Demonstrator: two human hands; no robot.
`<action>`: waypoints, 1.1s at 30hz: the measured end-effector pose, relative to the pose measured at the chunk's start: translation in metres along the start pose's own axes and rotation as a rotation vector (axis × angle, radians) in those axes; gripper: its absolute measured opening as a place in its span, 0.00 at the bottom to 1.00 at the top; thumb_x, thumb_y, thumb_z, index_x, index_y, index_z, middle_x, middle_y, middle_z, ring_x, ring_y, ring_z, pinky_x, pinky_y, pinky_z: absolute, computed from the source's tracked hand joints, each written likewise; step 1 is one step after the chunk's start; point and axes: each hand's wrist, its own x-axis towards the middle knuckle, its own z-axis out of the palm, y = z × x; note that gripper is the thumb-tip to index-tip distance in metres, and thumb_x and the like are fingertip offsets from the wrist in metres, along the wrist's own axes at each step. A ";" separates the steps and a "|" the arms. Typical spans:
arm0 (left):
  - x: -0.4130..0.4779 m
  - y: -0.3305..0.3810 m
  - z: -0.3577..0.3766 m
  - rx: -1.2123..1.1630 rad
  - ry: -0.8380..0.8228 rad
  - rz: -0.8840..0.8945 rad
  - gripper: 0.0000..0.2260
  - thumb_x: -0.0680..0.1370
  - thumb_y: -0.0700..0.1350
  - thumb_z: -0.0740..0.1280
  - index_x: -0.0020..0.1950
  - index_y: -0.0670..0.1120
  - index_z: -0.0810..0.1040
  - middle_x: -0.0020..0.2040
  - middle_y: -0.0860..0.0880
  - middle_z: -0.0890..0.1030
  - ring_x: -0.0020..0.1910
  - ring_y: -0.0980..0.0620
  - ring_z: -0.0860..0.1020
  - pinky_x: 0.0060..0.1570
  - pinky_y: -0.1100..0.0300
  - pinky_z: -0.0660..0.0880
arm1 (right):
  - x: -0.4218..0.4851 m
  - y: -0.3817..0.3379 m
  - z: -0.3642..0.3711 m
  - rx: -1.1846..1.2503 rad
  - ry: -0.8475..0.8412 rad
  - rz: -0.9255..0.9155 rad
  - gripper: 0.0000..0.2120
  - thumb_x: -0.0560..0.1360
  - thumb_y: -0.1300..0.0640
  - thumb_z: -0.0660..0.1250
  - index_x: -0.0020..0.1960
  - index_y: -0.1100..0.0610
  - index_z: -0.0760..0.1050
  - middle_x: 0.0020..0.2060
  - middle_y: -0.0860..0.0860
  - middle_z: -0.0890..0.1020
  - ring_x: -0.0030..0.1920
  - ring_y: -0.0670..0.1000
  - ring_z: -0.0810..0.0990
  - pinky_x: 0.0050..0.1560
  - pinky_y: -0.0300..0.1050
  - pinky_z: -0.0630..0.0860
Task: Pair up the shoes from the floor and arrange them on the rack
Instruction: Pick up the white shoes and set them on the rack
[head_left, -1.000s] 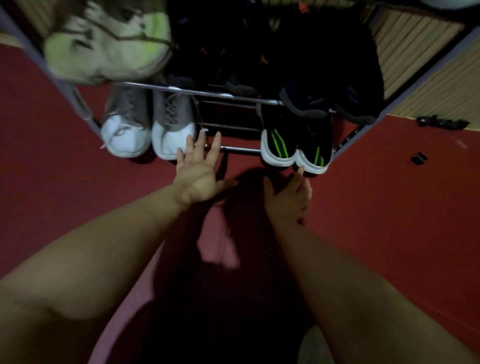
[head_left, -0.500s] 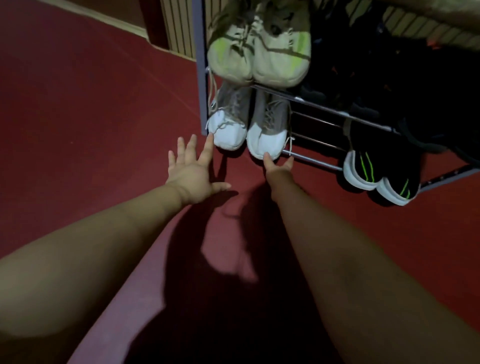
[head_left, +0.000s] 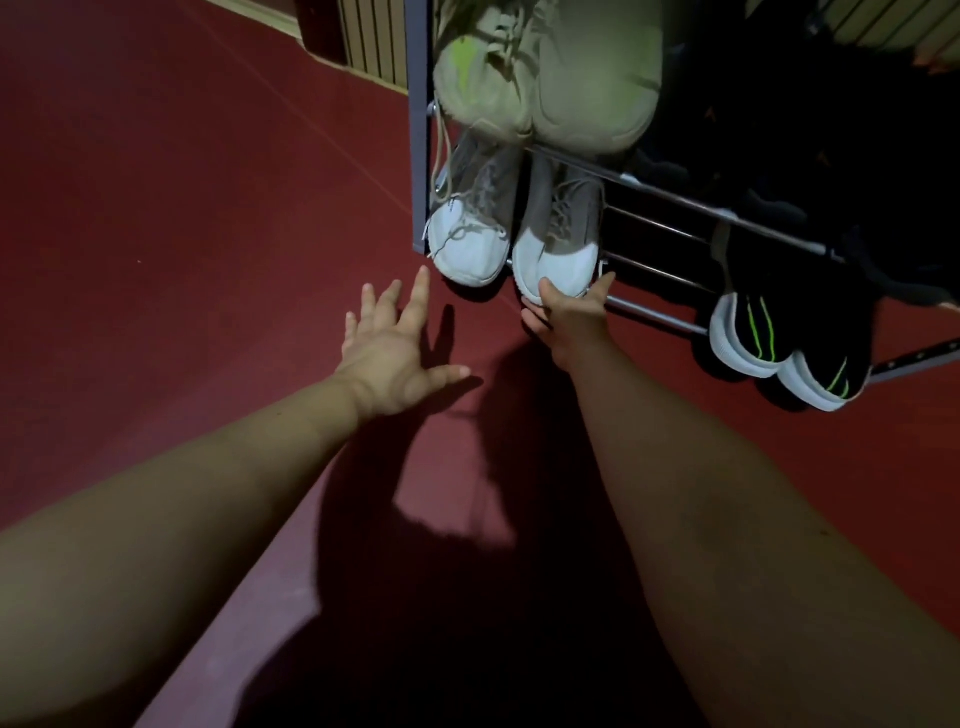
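Note:
A metal shoe rack (head_left: 652, 228) stands at the upper right. On its lowest bars sit a grey and white sneaker pair, the left shoe (head_left: 470, 244) and the right shoe (head_left: 558, 254) side by side, toes toward me. My right hand (head_left: 569, 317) grips the right shoe's white toe, thumb on top and fingers under it. My left hand (head_left: 392, 348) hovers with fingers spread just short of the left shoe's toe, holding nothing. A black pair with green stripes (head_left: 779, 343) sits further right on the same level. A pale green pair (head_left: 545, 78) lies on the tier above.
Dark red floor (head_left: 182, 234) stretches to the left and below my arms. The rack's grey side post (head_left: 418, 130) runs down the left of the shoes. Dark shoes (head_left: 831, 156) fill the rack's shadowed right. A slatted wall panel (head_left: 371, 36) stands behind.
The view has swung left, so the rack has shifted right. My right hand went from near the black pair to the grey and white right shoe's toe. My left hand stayed spread.

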 end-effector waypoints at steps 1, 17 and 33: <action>0.001 0.001 -0.001 -0.003 0.000 0.006 0.49 0.71 0.62 0.69 0.77 0.54 0.35 0.79 0.43 0.44 0.76 0.41 0.38 0.73 0.44 0.40 | 0.000 -0.004 -0.004 -0.011 -0.008 -0.013 0.43 0.78 0.65 0.62 0.76 0.43 0.35 0.69 0.57 0.68 0.47 0.55 0.80 0.45 0.44 0.79; 0.018 0.078 0.024 0.209 -0.019 0.449 0.52 0.68 0.58 0.74 0.78 0.52 0.39 0.78 0.39 0.43 0.76 0.39 0.38 0.73 0.43 0.41 | -0.096 -0.082 -0.219 -0.437 -0.199 -0.001 0.39 0.77 0.62 0.63 0.76 0.40 0.45 0.52 0.47 0.77 0.34 0.41 0.79 0.30 0.34 0.74; 0.004 0.080 -0.002 0.085 -0.268 0.874 0.46 0.61 0.70 0.67 0.74 0.65 0.49 0.55 0.52 0.73 0.52 0.53 0.75 0.52 0.60 0.74 | -0.104 -0.124 -0.202 -0.560 -0.558 0.063 0.46 0.54 0.41 0.81 0.67 0.33 0.63 0.45 0.50 0.80 0.39 0.46 0.77 0.40 0.37 0.78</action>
